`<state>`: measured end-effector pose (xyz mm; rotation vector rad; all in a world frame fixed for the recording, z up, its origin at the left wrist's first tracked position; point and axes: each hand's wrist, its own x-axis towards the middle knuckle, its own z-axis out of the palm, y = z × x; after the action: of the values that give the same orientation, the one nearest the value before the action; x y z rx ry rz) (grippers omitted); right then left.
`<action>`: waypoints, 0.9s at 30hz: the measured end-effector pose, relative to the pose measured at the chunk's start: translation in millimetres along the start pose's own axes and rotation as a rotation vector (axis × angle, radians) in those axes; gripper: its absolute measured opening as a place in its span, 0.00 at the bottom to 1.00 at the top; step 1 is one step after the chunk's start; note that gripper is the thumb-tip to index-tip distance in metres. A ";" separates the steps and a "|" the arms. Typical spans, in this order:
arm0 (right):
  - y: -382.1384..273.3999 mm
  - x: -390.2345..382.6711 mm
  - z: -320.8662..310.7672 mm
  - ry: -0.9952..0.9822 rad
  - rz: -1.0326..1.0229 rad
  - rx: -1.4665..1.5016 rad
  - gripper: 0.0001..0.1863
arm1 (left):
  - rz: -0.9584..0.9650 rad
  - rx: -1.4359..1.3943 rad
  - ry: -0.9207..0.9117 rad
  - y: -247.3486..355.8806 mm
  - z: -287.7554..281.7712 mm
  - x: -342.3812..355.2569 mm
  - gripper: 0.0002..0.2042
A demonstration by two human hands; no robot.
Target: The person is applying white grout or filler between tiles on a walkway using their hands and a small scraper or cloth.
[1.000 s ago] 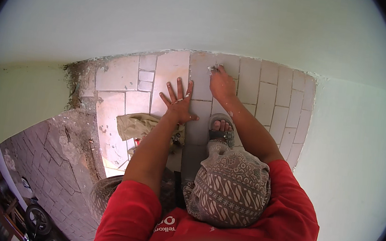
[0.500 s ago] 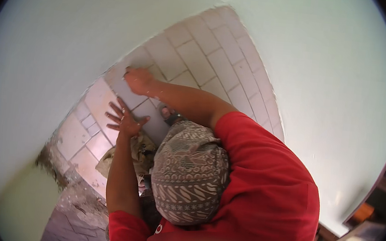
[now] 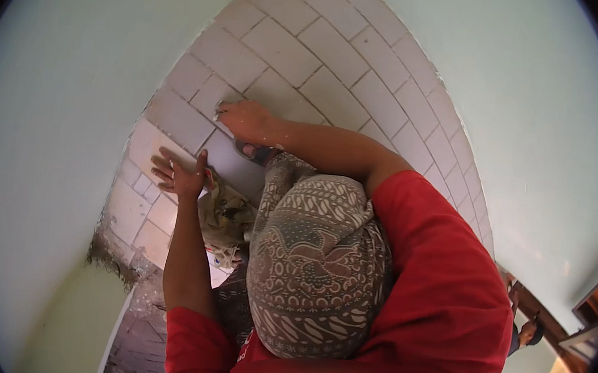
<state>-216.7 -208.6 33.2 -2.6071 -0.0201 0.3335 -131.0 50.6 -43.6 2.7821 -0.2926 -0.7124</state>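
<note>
My left hand (image 3: 182, 178) lies with its fingers apart on a pale floor tile (image 3: 158, 144) close to the left wall. Farther ahead and to the right, my right hand (image 3: 247, 121) is closed and low over the tiles by a grout joint. A whitish bit shows at its fingertips, but what it pinches is hidden. Pale specks dot that hand and wrist. Between my left forearm and my bent knee, a crumpled khaki cloth (image 3: 227, 215) rests on the floor. My knee, under brown patterned fabric (image 3: 320, 261), stands in front of me.
Painted walls, the left wall (image 3: 54, 88) and the right wall (image 3: 526, 101), flank the tiled floor. My sandalled foot (image 3: 250, 151) is just below my right hand. Broken, rough cement (image 3: 146, 287) borders the tiles at lower left. Another person (image 3: 530, 333) is at far right.
My right hand has moved right over the tiles, away from the left wall. My left hand stays near the same tile, its fingers less spread. The whole view has shifted.
</note>
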 end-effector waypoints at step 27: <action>-48.0 79.7 7.8 -0.030 0.082 -0.316 0.12 | -0.022 -0.065 -0.377 21.0 -29.7 -22.1 0.72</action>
<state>-138.9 -156.9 31.7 -2.9216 0.0261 0.4294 -138.1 42.0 -2.5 2.5787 -0.3017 -1.2295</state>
